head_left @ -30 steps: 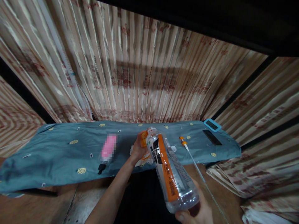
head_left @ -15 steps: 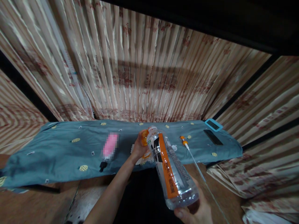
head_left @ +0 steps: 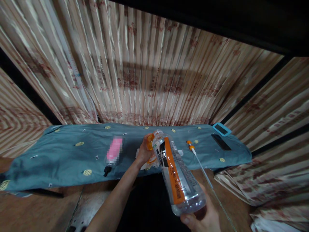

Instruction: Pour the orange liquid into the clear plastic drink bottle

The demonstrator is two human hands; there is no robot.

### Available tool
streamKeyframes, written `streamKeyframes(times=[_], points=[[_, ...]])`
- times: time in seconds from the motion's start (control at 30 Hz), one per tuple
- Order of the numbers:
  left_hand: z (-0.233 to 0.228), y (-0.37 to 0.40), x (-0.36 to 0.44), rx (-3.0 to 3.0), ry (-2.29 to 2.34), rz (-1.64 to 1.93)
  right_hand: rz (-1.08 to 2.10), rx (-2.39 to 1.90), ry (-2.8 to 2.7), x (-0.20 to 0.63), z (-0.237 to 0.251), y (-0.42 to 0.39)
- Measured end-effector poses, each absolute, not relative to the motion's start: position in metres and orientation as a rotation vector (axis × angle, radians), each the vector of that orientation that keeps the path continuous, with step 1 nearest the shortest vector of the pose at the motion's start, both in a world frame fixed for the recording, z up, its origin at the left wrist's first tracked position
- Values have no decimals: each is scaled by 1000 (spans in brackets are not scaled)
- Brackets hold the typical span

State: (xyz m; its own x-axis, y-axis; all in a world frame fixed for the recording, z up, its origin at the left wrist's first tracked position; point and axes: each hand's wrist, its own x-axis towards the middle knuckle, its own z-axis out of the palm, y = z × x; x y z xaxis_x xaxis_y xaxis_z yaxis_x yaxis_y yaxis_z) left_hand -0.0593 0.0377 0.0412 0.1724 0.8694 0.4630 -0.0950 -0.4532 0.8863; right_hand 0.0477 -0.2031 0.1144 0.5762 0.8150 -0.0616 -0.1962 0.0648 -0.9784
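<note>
A large clear plastic bottle [head_left: 177, 175], with an orange and silver label, lies tilted in the air. Its base rests in my right hand [head_left: 204, 214], fingers wrapped around it and thumb at the bottom edge. The uncapped-looking neck points away from me, down toward an orange translucent container [head_left: 150, 141]. My left hand [head_left: 143, 151] grips that container close beside the bottle's mouth; the bottle hides part of it, so I cannot tell whether the two touch. Below my left hand, a crumpled white and orange wrapper or tissue [head_left: 149, 163] lies on the cloth.
On the blue-green patterned cloth [head_left: 60, 158] lie a blurred pink bottle [head_left: 114, 149] with a black top, an orange-headed pump with a long tube [head_left: 191, 147], a small white cap [head_left: 180, 152], a dark phone [head_left: 220, 142] and a blue-framed device [head_left: 221, 129]. A pleated curtain [head_left: 149, 64] hangs behind.
Almost nothing differs. The view has shifted very slightly; both hands keep their holds and the bottle stays tilted the same way.
</note>
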Motion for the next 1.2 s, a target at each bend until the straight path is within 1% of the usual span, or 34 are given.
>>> streamKeyframes(times=[0.53,1.2], points=[[45,36,-59,1572,740,1414,774,-1461,-732,53,110,-206],[42,36,-60,1520,723,1385,783,-1393,-667,49,118,-204]])
